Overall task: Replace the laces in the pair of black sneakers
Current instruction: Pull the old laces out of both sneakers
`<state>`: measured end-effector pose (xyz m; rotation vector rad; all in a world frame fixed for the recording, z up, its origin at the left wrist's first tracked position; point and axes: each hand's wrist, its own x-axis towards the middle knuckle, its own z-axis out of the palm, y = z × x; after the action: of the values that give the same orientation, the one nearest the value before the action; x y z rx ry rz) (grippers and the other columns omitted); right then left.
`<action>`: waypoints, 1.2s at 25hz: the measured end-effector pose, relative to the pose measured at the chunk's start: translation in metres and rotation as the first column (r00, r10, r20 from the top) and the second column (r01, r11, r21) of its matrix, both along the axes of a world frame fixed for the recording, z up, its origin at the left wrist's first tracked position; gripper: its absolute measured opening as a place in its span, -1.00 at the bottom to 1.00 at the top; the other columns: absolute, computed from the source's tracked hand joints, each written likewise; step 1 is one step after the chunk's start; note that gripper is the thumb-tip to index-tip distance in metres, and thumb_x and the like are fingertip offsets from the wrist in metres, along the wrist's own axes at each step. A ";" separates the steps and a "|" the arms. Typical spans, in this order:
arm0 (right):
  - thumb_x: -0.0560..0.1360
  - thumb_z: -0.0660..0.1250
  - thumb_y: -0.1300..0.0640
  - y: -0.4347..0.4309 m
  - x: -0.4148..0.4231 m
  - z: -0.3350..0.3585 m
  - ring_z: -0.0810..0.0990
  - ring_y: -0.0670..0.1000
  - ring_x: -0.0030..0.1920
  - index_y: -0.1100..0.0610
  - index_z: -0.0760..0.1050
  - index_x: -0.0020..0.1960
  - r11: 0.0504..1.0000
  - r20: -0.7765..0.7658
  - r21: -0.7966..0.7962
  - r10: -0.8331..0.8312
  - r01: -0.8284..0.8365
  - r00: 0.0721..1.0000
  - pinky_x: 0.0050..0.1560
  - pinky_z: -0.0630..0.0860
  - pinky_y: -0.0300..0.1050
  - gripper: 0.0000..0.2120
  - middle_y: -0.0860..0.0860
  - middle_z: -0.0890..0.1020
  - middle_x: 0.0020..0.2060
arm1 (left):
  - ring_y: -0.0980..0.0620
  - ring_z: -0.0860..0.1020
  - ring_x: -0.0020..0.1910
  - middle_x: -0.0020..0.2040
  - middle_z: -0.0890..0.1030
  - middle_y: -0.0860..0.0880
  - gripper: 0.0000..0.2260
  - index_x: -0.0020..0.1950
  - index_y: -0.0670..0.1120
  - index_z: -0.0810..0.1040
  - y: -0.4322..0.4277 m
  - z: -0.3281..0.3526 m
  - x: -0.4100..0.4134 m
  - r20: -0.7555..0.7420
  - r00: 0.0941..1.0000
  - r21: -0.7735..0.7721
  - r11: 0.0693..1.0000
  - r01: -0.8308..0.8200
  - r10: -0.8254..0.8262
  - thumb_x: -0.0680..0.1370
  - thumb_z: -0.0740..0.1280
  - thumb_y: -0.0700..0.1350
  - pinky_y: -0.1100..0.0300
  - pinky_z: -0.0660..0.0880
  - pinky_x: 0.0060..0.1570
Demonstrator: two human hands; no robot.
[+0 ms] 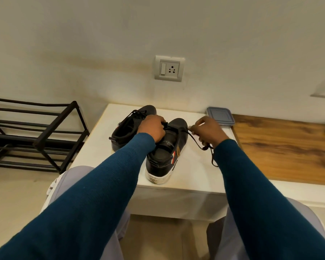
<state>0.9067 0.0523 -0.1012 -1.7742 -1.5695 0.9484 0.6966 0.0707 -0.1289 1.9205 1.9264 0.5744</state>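
In the head view, the pair of black sneakers sat on the white tabletop (101,147) at the centre of the frame, heels toward me. The far sneaker (131,126) lay up and to the left, with lacing visible across its front. The nearer sneaker (165,152), with a white sole, stood just right of it. My left grip (152,128) was curled over the nearer sneaker's throat, fingers closed on the tongue and eyelet area to pin it down. My right grip (207,131), just right of that shoe, pinched the black lace (197,140). The lace ran from the eyelets out to my fingers, and its loose end trailed down beside my wrist onto the tabletop. I judged the lace soft, light and limp, likely to snag in an eyelet if dragged sideways. It seemed best taken close to the eyelet or by its stiff tip and drawn straight out. The shoe looked light enough to skid on the smooth top, so holding it at the throat made sense. A lidded container (220,116) sat at the tabletop's far right corner beside a wooden surface (281,145). A black rack (36,134) stood at the left of the frame, and a wall socket (169,68) was above.
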 end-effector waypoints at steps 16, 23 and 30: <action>0.53 0.40 0.10 0.000 0.006 0.017 0.54 0.04 -0.46 0.19 0.47 -0.22 0.966 -0.224 0.039 -0.242 0.257 0.944 -0.37 0.52 -0.12 -0.77 0.10 0.57 -0.36 | -0.14 0.58 0.19 0.33 0.53 -0.12 -0.67 0.32 0.01 0.60 -0.001 0.002 -0.001 -0.022 0.999 -0.018 1.000 0.023 -0.023 0.58 0.31 -0.21 0.02 0.53 0.23; 0.56 0.38 -0.03 -0.005 -0.023 -0.013 0.57 0.07 -0.05 0.14 0.61 0.02 0.998 0.283 0.008 0.061 -0.066 0.957 -0.03 0.49 -0.06 -0.77 0.04 0.61 -0.10 | -0.13 0.57 0.21 0.35 0.52 -0.12 -0.66 0.34 0.01 0.59 -0.002 0.003 0.001 -0.019 1.000 -0.019 1.000 0.004 -0.004 0.58 0.32 -0.19 0.02 0.52 0.25; 0.55 0.38 0.05 0.003 -0.020 -0.017 0.53 0.03 -0.07 0.02 0.64 -0.09 0.936 0.133 0.273 -0.265 0.222 0.955 0.14 0.31 0.01 -0.91 -0.05 0.64 -0.15 | -0.13 0.57 0.21 0.34 0.53 -0.13 -0.66 0.34 0.01 0.59 -0.002 0.005 -0.005 -0.005 1.000 -0.034 0.999 -0.014 0.014 0.57 0.33 -0.20 0.02 0.51 0.26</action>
<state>0.8869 0.0551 -0.1178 -1.8457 -1.4520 0.4645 0.6911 0.0689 -0.1243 1.8906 1.9420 0.5384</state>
